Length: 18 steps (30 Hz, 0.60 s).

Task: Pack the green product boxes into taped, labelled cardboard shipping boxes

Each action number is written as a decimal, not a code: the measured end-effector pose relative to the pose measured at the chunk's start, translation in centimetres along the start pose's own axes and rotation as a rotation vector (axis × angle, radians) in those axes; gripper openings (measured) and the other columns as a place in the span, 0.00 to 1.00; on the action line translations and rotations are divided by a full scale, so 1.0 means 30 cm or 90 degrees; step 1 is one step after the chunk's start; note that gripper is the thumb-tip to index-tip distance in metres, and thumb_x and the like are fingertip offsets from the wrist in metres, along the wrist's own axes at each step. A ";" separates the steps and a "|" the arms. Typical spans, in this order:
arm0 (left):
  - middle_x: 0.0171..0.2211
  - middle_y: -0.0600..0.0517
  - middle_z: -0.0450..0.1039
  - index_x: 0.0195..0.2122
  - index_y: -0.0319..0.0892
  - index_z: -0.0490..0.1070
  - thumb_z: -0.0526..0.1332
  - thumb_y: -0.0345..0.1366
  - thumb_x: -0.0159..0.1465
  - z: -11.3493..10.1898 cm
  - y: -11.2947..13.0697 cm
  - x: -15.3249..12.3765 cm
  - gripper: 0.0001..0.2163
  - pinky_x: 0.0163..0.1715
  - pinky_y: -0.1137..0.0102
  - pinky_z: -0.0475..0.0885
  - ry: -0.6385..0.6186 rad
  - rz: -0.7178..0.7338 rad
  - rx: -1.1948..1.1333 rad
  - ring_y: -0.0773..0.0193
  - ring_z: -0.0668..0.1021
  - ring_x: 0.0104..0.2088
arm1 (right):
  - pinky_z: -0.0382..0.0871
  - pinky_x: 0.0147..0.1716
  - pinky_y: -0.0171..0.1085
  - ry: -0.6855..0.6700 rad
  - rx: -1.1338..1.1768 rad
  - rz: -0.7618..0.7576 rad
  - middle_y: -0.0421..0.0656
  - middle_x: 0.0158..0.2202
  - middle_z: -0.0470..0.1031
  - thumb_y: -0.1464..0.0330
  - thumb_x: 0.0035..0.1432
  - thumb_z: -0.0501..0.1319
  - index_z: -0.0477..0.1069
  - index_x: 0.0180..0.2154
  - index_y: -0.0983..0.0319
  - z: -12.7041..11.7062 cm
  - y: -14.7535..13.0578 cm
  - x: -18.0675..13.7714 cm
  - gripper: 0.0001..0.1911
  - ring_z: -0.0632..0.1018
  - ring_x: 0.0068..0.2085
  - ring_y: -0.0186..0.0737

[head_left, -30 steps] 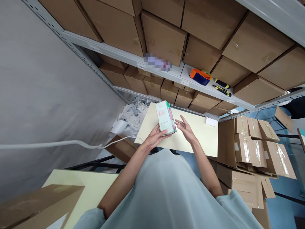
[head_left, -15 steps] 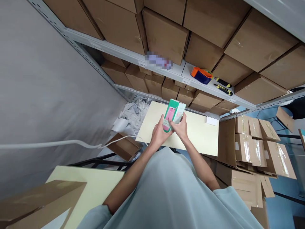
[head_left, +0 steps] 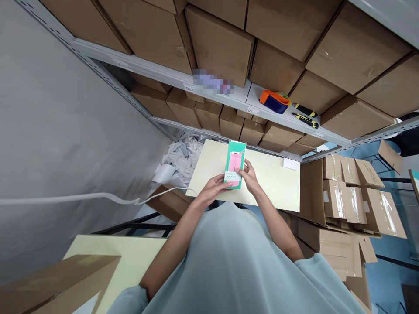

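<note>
Both my hands hold a small green product box point(head_left: 235, 163) with a pink item pictured on its face, above a pale yellow table point(head_left: 271, 183). My left hand point(head_left: 212, 190) grips the box's lower left end, fingers curled under it. My right hand point(head_left: 250, 176) pinches the lower right edge. The printed face points up toward me.
A metal shelf point(head_left: 229, 98) packed with brown cartons stands behind the table, with an orange-and-blue tape dispenser point(head_left: 274, 100) and two utility knives point(head_left: 305, 115) on it. Opened cartons point(head_left: 347, 196) are stacked at right. Shredded paper point(head_left: 180, 158) lies at left; a white cable point(head_left: 98, 197) crosses it.
The box has been turned from its pale side to its green front face. My right hand, open beside it a second ago, now grips it together with my left.
</note>
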<state>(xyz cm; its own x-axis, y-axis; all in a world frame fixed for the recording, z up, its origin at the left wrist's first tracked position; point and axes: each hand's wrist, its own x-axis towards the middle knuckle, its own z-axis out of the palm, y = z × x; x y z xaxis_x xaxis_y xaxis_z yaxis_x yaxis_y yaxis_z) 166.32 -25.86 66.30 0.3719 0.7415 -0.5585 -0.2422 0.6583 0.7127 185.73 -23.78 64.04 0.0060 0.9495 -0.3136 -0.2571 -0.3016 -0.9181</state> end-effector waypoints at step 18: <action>0.54 0.42 0.82 0.55 0.48 0.73 0.81 0.51 0.47 0.048 -0.047 0.019 0.36 0.56 0.54 0.80 0.343 0.186 0.427 0.45 0.85 0.55 | 0.79 0.59 0.51 0.084 -0.381 -0.190 0.50 0.70 0.72 0.45 0.62 0.72 0.61 0.74 0.49 0.038 -0.170 0.105 0.46 0.79 0.62 0.54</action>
<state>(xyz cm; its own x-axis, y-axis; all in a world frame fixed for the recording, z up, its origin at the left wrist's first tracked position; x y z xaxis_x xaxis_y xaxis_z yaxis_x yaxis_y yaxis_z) 168.17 -26.56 65.60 -0.1322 0.9382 -0.3198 0.3738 0.3460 0.8605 185.96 -19.15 67.99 0.1208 0.9925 -0.0182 0.3525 -0.0601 -0.9339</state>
